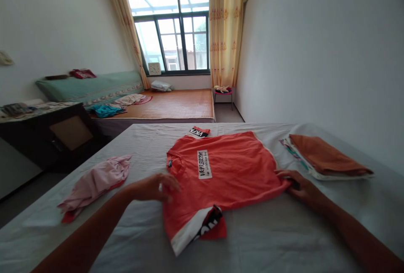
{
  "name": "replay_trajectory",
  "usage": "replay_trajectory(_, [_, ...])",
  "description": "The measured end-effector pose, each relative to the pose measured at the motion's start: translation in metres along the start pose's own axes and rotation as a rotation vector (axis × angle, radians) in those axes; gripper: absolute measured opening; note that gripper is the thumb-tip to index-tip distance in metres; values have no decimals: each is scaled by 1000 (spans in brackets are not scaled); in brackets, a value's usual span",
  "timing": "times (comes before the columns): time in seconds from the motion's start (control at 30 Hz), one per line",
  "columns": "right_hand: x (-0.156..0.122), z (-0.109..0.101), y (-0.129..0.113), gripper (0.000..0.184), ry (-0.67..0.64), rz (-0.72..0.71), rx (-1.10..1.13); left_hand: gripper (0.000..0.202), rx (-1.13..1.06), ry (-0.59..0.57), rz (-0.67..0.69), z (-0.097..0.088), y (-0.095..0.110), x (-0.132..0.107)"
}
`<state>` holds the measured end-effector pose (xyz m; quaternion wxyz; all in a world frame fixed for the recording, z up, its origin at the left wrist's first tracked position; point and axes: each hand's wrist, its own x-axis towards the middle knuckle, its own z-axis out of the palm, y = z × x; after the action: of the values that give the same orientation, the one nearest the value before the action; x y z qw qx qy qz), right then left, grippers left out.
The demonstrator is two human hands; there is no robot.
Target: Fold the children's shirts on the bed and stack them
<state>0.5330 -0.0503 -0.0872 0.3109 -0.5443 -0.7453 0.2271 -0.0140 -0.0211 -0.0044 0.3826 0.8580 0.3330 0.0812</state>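
Note:
An orange T-shirt (230, 172) with a white printed label lies spread flat on the bed's white sheet (268, 239); one sleeve with black and white print is folded near me. My left hand (156, 186) pinches the shirt's edge close to the collar, fingers closed on the cloth. At the opposite edge, my right hand (298, 184) grips the shirt's hem with curled fingers.
A crumpled pink garment (96, 180) lies left of the shirt. Folded clothes, a rust-coloured piece on top (325, 157), are stacked at the right by the wall. A dark desk (47, 134) stands left; a second bed (170, 104) and window lie beyond.

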Motion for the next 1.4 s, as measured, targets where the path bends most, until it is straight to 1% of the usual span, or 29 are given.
replay_trajectory(0.03, [0, 0, -1, 30, -8, -2, 8, 39, 6, -71, 51, 11, 13, -9])
replay_trajectory(0.07, [0, 0, -2, 25, -4, -12, 14, 50, 17, -110, 82, 24, 24, -16])
replay_trajectory(0.1, [0, 1, -2, 21, 14, -26, 18, 63, 43, -109, 100, 36, 33, -20])
replay_trajectory(0.13, [0, 1, -3, 20, 40, -42, 17, 66, 81, -73, 101, 48, 39, -22])
replay_trajectory(0.17, [0, 1, -5, 20, 79, -64, 7, 57, 112, -18, 90, 58, 42, -23])
replay_trajectory(0.2, [1, -1, -8, 21, 129, -91, -14, 43, 132, 38, 78, 65, 44, -22])
replay_trajectory(0.23, [1, -3, -12, 22, 182, -124, -42, 30, 138, 84, 64, 70, 43, -21])
replay_trajectory(0.27, [0, -7, -17, 22, 229, -160, -73, 23, 130, 116, 52, 71, 42, -21])
replay_trajectory(0.3, [-1, -12, -22, 21, 253, -194, -101, 22, 116, 133, 41, 69, 40, -22])
replay_trajectory(0.33, [-3, -17, -27, 20, 242, -216, -119, 23, 104, 140, 25, 65, 39, -24])
replay_trajectory(0.37, [-7, -21, -31, 20, 195, -224, -126, 23, 99, 141, 8, 60, 38, -27])
replay_trajectory(0.43, [-16, -25, -34, 20, 22, -206, -114, 22, 111, 119, -1, 53, 39, -33])
replay_trajectory(0.5, [-26, -24, -30, 21, -139, -177, -94, 23, 137, 77, 25, 53, 46, -36])
replay_trajectory(0.57, [-34, -22, -22, 23, -192, -152, -73, 31, 156, 56, 67, 59, 54, -34])
replay_trajectory(0.67, [-34, -27, -16, 26, -166, -114, -28, 23, 104, 70, 90, 63, 62, -25])
replay_trajectory(0.7, [-29, -31, -16, 27, -169, -96, -4, 23, 53, 71, 66, 61, 62, -20])
replay_trajectory(0.77, [-13, -41, -21, 31, -178, -38, 59, 29, -91, 112, -44, 49, 57, -7])
replay_trajectory(0.8, [-1, -44, -24, 35, -163, 6, 94, 33, -168, 167, -116, 41, 52, 2])
replay_trajectory(0.87, [27, -47, -26, 46, -68, 99, 163, 42, -302, 349, -242, 23, 38, 24])
replay_trajectory(0.93, [55, -41, -23, 53, 106, 202, 232, 49, -411, 547, -293, 6, 22, 45])
replay_trajectory(0.97, [67, -35, -19, 55, 188, 264, 275, 53, -469, 611, -290, 0, 13, 54])
replay_trajectory(1.03, [84, -21, -8, 57, 299, 395, 346, 60, -551, 689, -290, -8, -2, 63])
replay_trajectory(1.07, [88, -15, -2, 59, 317, 450, 358, 62, -573, 704, -309, -9, -9, 63])
replay_trajectory(1.1, [89, -9, 4, 62, 307, 485, 359, 64, -581, 712, -347, -9, -14, 60])
replay_trajectory(1.13, [87, -4, 9, 66, 278, 494, 350, 66, -577, 710, -394, -7, -17, 55])
replay_trajectory(1.2, [79, 1, 14, 75, 195, 442, 313, 71, -546, 657, -456, -1, -20, 41])
replay_trajectory(1.27, [70, 4, 15, 75, 142, 324, 238, 81, -454, 578, -415, 7, -18, 28])
replay_trajectory(1.33, [65, 6, 14, 63, 164, 196, 110, 86, -292, 532, -339, 14, -14, 19])
replay_trajectory(1.4, [63, 8, 13, 47, 213, 123, 20, 82, -112, 537, -306, 20, -10, 16])
